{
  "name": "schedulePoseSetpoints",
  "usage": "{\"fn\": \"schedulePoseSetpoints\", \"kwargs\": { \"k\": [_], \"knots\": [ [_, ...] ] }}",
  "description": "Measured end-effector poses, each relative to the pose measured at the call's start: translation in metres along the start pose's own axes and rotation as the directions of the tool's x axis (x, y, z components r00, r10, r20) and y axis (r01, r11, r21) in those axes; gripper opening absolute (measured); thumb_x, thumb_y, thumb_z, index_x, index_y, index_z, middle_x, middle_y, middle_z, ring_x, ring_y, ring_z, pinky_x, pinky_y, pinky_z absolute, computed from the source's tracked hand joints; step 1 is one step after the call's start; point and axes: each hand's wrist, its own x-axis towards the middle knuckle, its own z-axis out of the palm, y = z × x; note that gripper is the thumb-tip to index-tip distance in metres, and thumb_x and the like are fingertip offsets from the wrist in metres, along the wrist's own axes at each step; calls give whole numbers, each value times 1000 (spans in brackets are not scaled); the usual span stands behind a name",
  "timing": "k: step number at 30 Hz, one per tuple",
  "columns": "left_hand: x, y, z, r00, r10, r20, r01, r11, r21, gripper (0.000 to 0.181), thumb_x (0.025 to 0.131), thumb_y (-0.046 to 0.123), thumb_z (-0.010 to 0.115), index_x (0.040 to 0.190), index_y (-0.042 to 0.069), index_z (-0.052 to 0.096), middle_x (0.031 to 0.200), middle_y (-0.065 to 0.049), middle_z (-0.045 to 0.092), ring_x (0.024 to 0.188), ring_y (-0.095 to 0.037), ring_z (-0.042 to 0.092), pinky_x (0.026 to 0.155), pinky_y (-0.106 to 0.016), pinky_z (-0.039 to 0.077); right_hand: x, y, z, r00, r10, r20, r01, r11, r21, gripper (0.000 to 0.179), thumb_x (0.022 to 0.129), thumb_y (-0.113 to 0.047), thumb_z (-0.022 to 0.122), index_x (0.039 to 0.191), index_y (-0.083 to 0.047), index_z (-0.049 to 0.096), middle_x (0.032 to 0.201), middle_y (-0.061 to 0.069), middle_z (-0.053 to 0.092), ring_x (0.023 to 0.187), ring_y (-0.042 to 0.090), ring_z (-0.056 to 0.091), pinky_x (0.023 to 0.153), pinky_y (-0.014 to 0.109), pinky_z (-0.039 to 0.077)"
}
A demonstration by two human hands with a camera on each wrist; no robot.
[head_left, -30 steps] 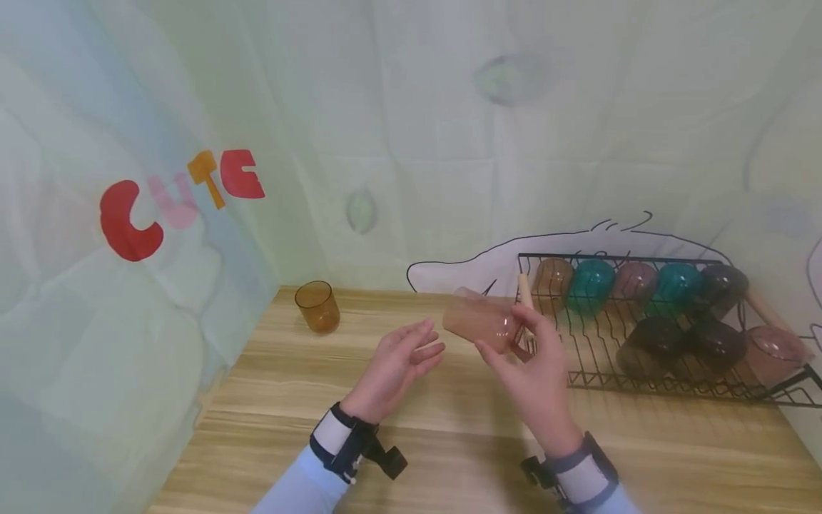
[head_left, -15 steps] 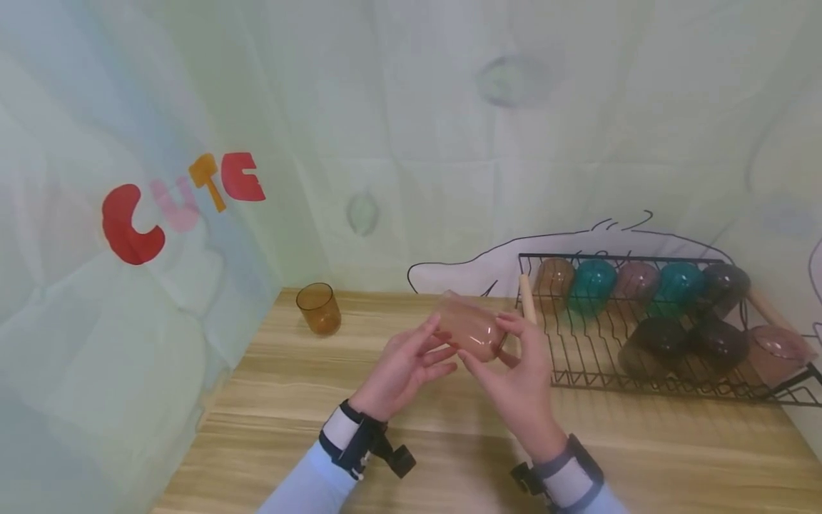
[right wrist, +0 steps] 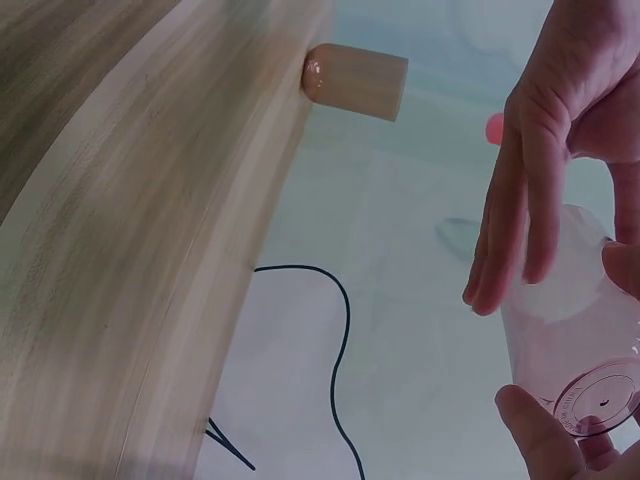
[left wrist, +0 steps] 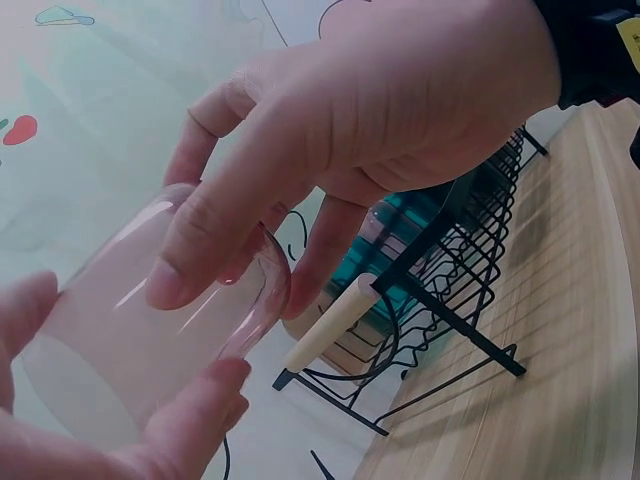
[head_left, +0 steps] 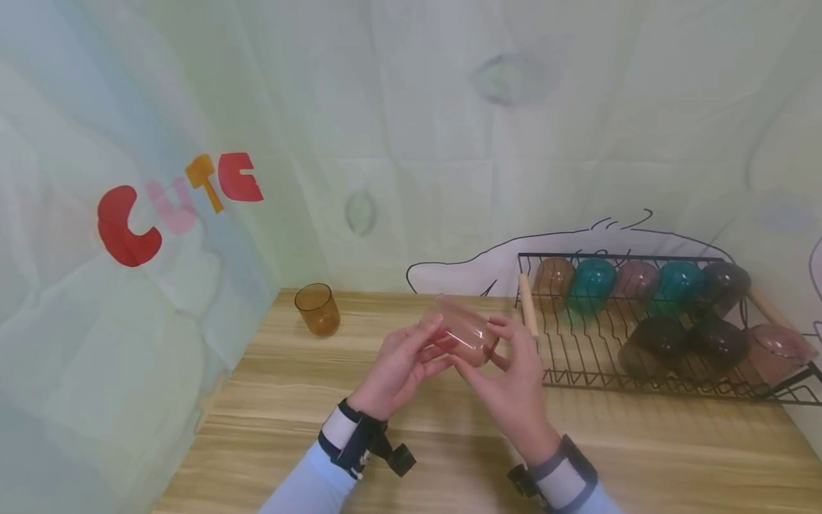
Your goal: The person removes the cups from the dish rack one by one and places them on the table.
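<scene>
A clear pink drinking glass [head_left: 467,335] is held tilted above the table between both hands, its base toward the right. My left hand [head_left: 397,370] holds it near the mouth end, thumb on one side and fingers on the other. The right hand [head_left: 516,389] pinches the base end between thumb and fingers. In the left wrist view the right hand [left wrist: 330,120] reaches over the glass [left wrist: 150,310] from above. In the right wrist view the base of the glass [right wrist: 575,350] faces the camera, and the left hand's fingers lie along its side.
An amber glass [head_left: 317,309] stands upright at the table's back left. On the right is a black wire rack [head_left: 578,357] with wooden handles, bearing several upturned teal, pink, amber and dark glasses. A printed cloth [head_left: 437,143] hangs behind the wooden table [head_left: 257,428].
The right hand has brought the pink glass leftward and slightly down to the left hand. The left hand, apart from it one second ago, has moved slightly right and now holds its mouth end.
</scene>
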Motion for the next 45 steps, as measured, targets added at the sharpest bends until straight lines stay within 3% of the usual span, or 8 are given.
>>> {"fn": "schedulePoseSetpoints", "kwargs": {
  "k": [8, 15, 20, 27, 31, 36, 39, 45],
  "knots": [
    [2, 0, -1, 1000, 19, 7, -19, 999, 28, 55, 91, 35, 60, 131, 0, 46, 125, -21, 50, 110, -33, 53, 89, -42, 44, 2, -1, -1, 1000, -6, 18, 7, 999, -36, 69, 66, -30, 82, 123, -15, 47, 130, -9, 41, 118, 13, 41, 72, 27, 50],
    [4, 4, -1, 1000, 25, -16, -24, 999, 35, 56, 89, 33, 62, 131, 0, 45, 126, -20, 49, 111, -33, 52, 88, -42, 45, 6, 1, -2, 999, -30, 42, 31, 999, -32, 74, 67, -28, 82, 129, -18, 44, 127, 0, 45, 117, 14, 41, 74, 27, 49],
    [6, 8, -3, 993, 63, -97, -58, 997, 53, 61, 84, 31, 69, 129, 0, 43, 128, -24, 44, 111, -33, 51, 87, -42, 46, 8, 4, -6, 996, -33, 81, 39, 996, -77, 77, 68, -32, 81, 133, -17, 43, 132, -2, 42, 119, 12, 39, 78, 26, 48],
    [7, 16, -16, 967, 137, -214, -121, 989, 87, 65, 78, 26, 75, 128, 2, 41, 123, -19, 47, 109, -32, 51, 85, -43, 47, 15, 11, -19, 990, -97, 99, 116, 973, -201, 76, 69, -37, 80, 134, -17, 45, 134, -4, 43, 122, 14, 39, 95, 35, 39],
    [10, 21, -25, 936, 186, -298, -145, 977, 155, 68, 76, 25, 76, 130, 4, 39, 121, -16, 48, 107, -27, 53, 84, -41, 48, 20, 15, -30, 989, -104, 105, 128, 957, -260, 75, 71, -38, 79, 134, -17, 45, 136, -5, 42, 124, 17, 38, 100, 37, 34],
    [16, 25, -42, 879, 273, -391, -154, 938, 309, 75, 70, 30, 81, 130, 8, 41, 121, -10, 51, 105, -21, 54, 83, -35, 48, 23, 23, -45, 990, -81, 111, 113, 941, -319, 71, 72, -38, 78, 132, -16, 47, 134, 0, 44, 123, 19, 38, 98, 41, 35],
    [21, 26, -55, 841, 351, -411, -162, 889, 428, 80, 67, 33, 82, 131, 7, 41, 121, -9, 50, 105, -20, 52, 83, -31, 48, 25, 28, -54, 991, -79, 111, 113, 931, -348, 70, 72, -37, 78, 131, -13, 48, 134, 3, 45, 122, 22, 39, 99, 42, 35],
    [31, 24, -79, 759, 502, -414, -143, 750, 646, 81, 68, 32, 82, 132, 4, 41, 121, -12, 48, 106, -25, 50, 85, -30, 45, 27, 34, -69, 992, -61, 108, 98, 918, -384, 69, 73, -34, 78, 130, -8, 49, 134, 6, 45, 122, 25, 39, 99, 44, 33]
  ]
}}
